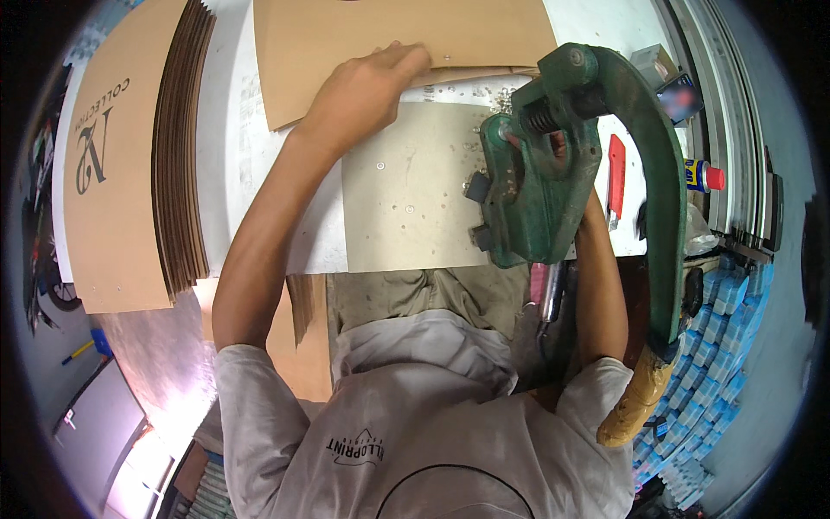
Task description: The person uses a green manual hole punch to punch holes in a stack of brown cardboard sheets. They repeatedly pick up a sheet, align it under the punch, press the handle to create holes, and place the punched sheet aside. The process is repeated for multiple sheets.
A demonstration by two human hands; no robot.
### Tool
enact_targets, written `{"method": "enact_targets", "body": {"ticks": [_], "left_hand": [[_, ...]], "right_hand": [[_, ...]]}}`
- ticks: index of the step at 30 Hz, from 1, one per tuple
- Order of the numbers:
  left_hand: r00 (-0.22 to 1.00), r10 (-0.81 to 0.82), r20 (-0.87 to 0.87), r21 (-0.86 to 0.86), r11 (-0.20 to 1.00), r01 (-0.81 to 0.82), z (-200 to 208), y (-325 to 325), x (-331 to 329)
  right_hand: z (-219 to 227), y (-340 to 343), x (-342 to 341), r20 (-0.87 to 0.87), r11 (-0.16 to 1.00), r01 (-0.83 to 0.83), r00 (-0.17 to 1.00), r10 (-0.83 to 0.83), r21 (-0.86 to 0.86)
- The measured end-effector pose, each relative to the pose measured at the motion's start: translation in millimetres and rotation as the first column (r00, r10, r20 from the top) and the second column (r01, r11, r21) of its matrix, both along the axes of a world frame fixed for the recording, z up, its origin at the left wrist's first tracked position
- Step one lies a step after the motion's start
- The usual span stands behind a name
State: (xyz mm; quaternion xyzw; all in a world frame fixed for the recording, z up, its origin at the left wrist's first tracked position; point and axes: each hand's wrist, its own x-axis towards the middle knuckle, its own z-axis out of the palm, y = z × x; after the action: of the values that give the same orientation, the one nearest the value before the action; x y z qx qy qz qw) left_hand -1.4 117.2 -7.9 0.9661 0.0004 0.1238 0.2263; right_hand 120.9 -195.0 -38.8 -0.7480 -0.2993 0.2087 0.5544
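Note:
My left hand (367, 91) is closed at the near edge of a brown cardboard sheet (346, 30), its fingertips pressed together on it. A small metal eyelet shows in the sheet just right of the fingers. Beside it stands a green hand press (553, 190) with a long curved lever (666, 190). My right hand (559, 149) is behind the press body, so its fingers are mostly hidden and I cannot see what they hold. Small metal eyelets (500, 98) lie scattered at the press. A beige board (415, 238) lies before me with a few metal rings on it.
On the left stands a thick stack of printed brown cardboard (125, 173). To the right lie a red box cutter (616, 177), a blue and yellow spray can (699, 176) and small boxes (679, 97). The lever's tape-wrapped end (638, 402) juts toward me. Blue-wrapped packs (700, 363) are piled lower right.

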Motion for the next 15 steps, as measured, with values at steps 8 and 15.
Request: {"method": "enact_targets", "body": {"ticks": [8, 15], "left_hand": [[0.956, -0.028, 0.293, 0.122, 0.992, -0.008, 5.2, -47.1, 7.1], [0.972, 0.028, 0.235, -0.130, 0.992, 0.003, 9.9, -90.0, -2.5]], "right_hand": [[46.0, 24.5, -7.2, -0.548, 0.937, 0.347, 0.790, -0.276, 0.029], [29.2, 11.5, -12.8, -0.526, 0.924, 0.382, 0.785, -0.326, -0.002]]}}
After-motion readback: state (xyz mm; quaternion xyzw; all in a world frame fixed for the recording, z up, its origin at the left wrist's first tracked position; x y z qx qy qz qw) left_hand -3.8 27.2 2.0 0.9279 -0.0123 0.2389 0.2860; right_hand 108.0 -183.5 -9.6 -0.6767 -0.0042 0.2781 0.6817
